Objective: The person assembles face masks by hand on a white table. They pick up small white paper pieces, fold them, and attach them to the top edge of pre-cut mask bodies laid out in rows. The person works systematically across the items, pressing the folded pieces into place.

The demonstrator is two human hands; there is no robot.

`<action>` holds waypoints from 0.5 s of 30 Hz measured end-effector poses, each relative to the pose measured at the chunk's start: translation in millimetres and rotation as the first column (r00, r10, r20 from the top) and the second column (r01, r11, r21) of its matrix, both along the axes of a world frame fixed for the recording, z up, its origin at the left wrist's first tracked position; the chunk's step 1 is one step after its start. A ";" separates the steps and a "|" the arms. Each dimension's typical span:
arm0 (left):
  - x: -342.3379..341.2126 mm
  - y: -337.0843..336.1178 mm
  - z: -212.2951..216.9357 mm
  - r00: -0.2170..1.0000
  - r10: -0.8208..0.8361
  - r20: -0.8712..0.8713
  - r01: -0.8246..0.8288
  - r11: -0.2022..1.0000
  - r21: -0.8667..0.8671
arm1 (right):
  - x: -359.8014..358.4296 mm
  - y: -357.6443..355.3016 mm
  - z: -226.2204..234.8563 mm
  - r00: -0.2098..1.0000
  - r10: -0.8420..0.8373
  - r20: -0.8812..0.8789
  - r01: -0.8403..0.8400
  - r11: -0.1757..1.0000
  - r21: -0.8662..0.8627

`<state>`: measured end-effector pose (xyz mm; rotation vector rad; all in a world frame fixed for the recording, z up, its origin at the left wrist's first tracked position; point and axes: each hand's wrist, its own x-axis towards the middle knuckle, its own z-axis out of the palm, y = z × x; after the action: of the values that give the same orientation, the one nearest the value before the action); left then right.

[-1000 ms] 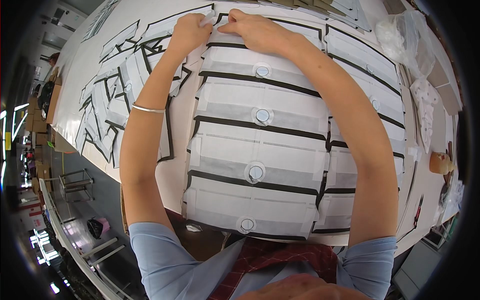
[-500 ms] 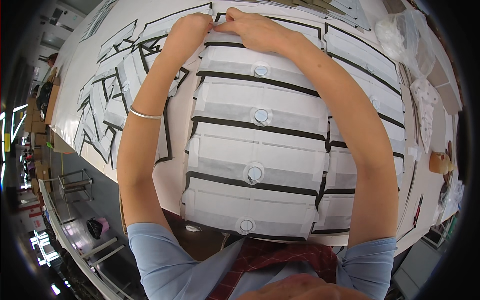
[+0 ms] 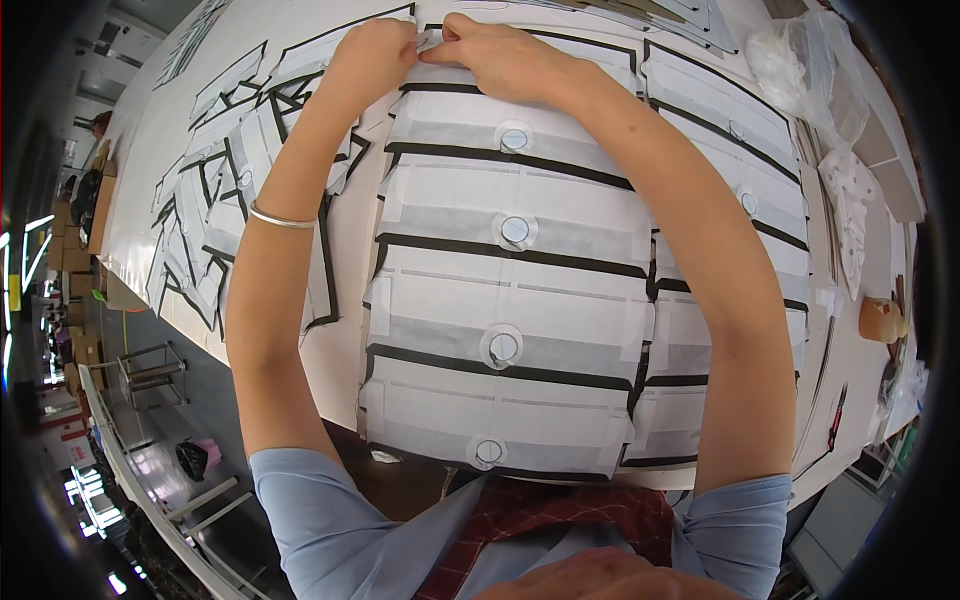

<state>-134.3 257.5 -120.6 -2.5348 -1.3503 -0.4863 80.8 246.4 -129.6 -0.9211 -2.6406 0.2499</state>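
Note:
Both arms reach to the far end of a column of white, black-edged panels (image 3: 510,295). Each of the nearer panels has a grey band and a round, clear-rimmed disc (image 3: 515,230). My left hand (image 3: 375,58) is closed with its fingertips together, beside the far left corner of the farthest panel (image 3: 580,62). My right hand (image 3: 505,62) lies over that panel, thumb and fingers closed in a pinch facing the left fingertips. Something small and pale shows between the two hands, too small to name.
To the left lies a loose heap of similar panels (image 3: 215,205). A second column of panels (image 3: 730,125) runs along the right. Beyond it are clear plastic bags (image 3: 800,70), an amber-coloured container (image 3: 880,320) and a red-and-black slim tool (image 3: 838,420). Grey-brown sheets (image 3: 630,12) lie at the far edge.
The view has shifted slightly, so panels and arms sit a little farther left. Both hands remain pinched at the same corner, with the fingertips slightly changed.

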 end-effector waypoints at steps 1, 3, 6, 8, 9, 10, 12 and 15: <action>-0.2 -0.8 0.9 0.994 0.072 0.080 -0.064 0.993 -0.100 | 0.5 0.3 -0.7 1.000 0.003 -0.001 -0.003 1.000 0.006; -1.8 -2.8 2.5 0.949 0.234 0.213 -0.162 0.938 -0.307 | 0.9 -0.5 -0.2 1.000 -0.002 0.001 0.002 1.000 -0.006; -6.8 -0.9 -6.5 0.859 0.341 0.382 -0.172 0.895 -0.413 | 1.0 -2.0 5.5 1.000 -0.001 0.026 0.002 0.999 -0.036; -10.8 1.9 -11.2 0.850 0.358 0.386 -0.177 0.885 -0.431 | -0.9 -0.6 6.5 0.999 0.003 0.043 -0.001 0.999 -0.045; -11.2 2.4 -11.0 0.846 0.365 0.387 -0.179 0.880 -0.440 | -2.3 2.4 6.1 0.999 0.002 0.046 0.000 0.999 -0.043; -12.8 2.6 -9.8 0.865 0.336 0.371 -0.171 0.895 -0.412 | -3.0 4.5 5.3 0.999 0.002 0.050 0.000 0.999 -0.041; -13.0 2.3 -3.5 0.900 0.279 0.336 -0.152 0.921 -0.358 | -2.1 5.6 4.3 0.999 0.005 0.049 -0.003 0.999 -0.045; -8.5 -6.1 5.1 0.947 0.167 0.276 -0.125 0.979 -0.161 | -0.8 7.7 4.5 0.999 0.020 0.044 -0.018 0.999 -0.048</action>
<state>-142.8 251.5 -115.5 -2.5204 -1.7179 -0.7810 80.0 254.1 -125.2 -0.9271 -2.6958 0.3009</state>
